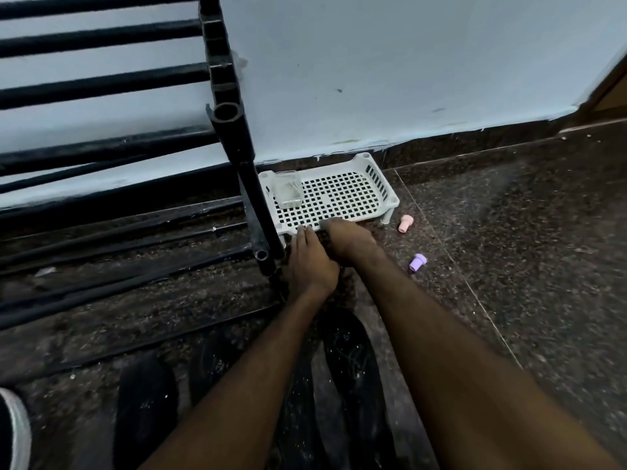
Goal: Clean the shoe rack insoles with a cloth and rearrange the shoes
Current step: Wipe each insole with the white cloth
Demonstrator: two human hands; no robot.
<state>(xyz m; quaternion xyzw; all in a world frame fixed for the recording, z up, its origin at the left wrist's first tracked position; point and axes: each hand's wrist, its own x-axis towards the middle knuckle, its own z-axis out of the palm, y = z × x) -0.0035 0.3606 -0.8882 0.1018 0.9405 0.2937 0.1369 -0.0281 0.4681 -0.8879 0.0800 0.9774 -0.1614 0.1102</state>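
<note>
**Black tubular shoe rack** (234, 137): stands against the pale blue wall (373, 62). The long axis of its rails runs leftward from the near corner post. It lies immediately left of both hands, and the post is just beside the left hand (312, 262), the nearer of the two.

**Black dust-speckled sole-shaped pieces** (353, 361): lie on the dark speckled stone floor (509, 266) beneath the forearms, on the person's side of the fingers. Their long axes point roughly toward the wall. Whether they are insoles or shoes cannot be told. No cloth is visible.

**Left hand**: palm down, fingers extended and close together, tips touching the front rim of the white perforated plastic tray (339, 195).

**Right hand** (349, 242): just beside the left, knuckles up, fingers curled under and hidden. Whether it holds anything cannot be told.

**Forearms**: both stretched forward and converging at the tray.

**Tray**: on short legs at the wall's foot, beside the rack post, with a clear plastic box (287, 193) at its left end.

**Pink plastic cap** (406, 223) and **lilac plastic cap** (418, 262): on the floor right of the tray, apart from each other.

**Judgement**: wiping would likely call for the hands to draw back toward the sole pieces or shift left to the rails.
</note>
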